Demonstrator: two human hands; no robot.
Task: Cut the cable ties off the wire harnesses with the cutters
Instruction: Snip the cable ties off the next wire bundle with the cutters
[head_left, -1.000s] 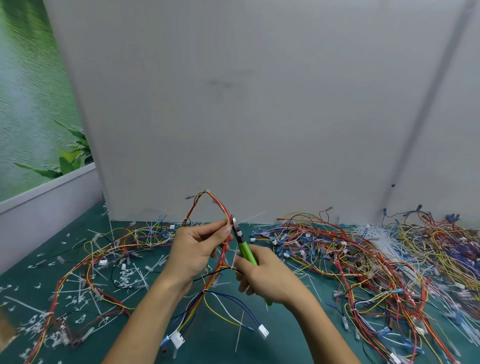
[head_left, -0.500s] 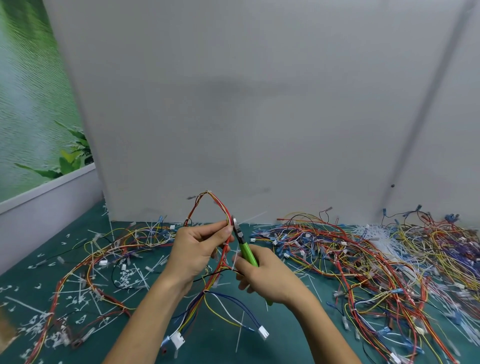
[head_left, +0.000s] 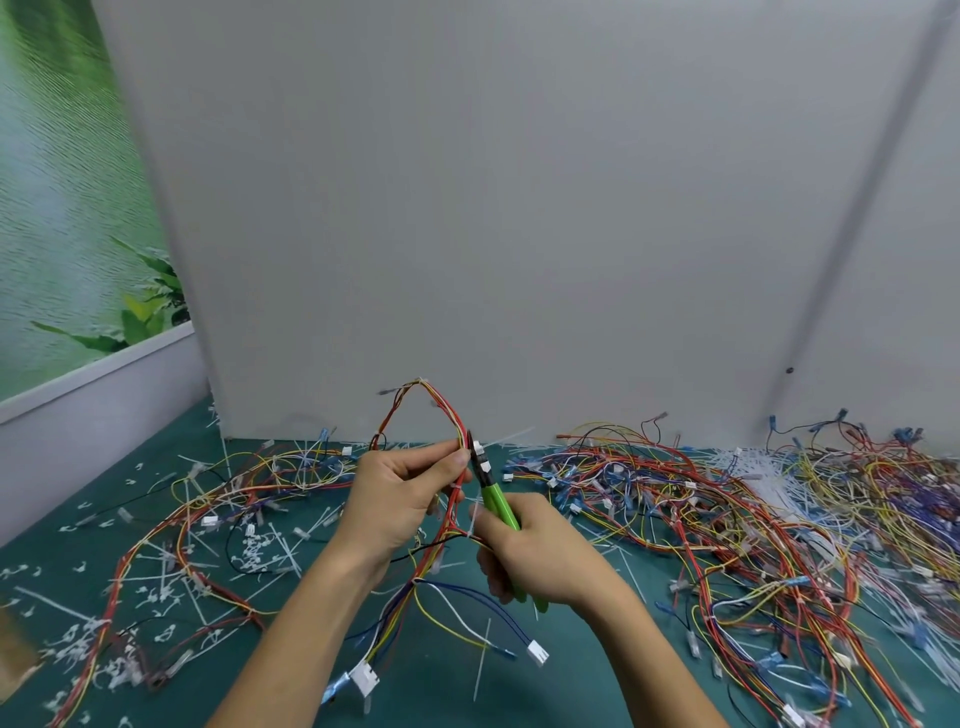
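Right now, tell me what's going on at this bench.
A person is cutting cable ties off wiring. The left hand holds a wire harness looped up off the green mat, pinching it near the top. The right hand grips green-handled cutters, whose tip sits at a white cable tie on that harness, beside the left thumb. Loose cut ties litter the mat on the left; a pile of harnesses lies on the right.
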